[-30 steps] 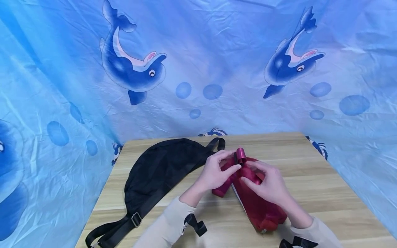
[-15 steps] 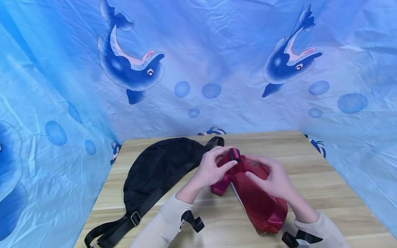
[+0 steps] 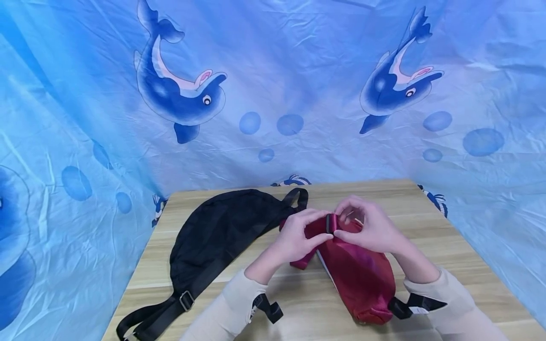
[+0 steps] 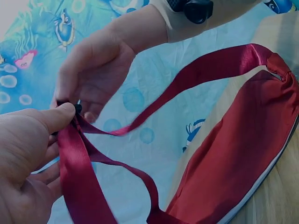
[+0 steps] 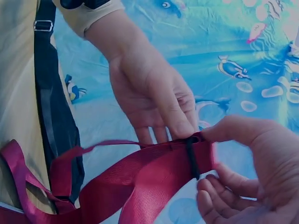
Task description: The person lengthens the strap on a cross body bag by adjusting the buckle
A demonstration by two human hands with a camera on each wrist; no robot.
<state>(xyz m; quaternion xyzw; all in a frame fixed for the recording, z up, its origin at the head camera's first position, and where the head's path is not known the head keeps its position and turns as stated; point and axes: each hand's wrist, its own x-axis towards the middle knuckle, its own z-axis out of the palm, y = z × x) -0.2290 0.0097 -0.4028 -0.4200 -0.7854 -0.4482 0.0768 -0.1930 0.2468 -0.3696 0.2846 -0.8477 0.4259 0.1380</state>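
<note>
A red waist bag (image 3: 358, 279) lies on the table at the right of the black one, its wide shiny strap (image 5: 154, 172) raised and looped. Near the strap's doubled end sits a black slider buckle (image 5: 191, 158). My left hand (image 3: 296, 237) pinches the strap right at the buckle, thumb on top, as the right wrist view shows. From the other side my right hand (image 3: 373, 227) pinches the short strap loop that comes out of the buckle. In the left wrist view, the left thumb and the strap largely hide the buckle.
A black waist bag (image 3: 226, 232) lies flat to the left, its strap and metal slider (image 3: 186, 301) trailing toward the near edge. The wooden table (image 3: 448, 265) is backed by a blue dolphin-print curtain (image 3: 273, 71).
My right hand moved off the strap, then came back up to pinch the loop at the buckle. My left hand kept hold, while the buckle shifted slightly and turned more upright.
</note>
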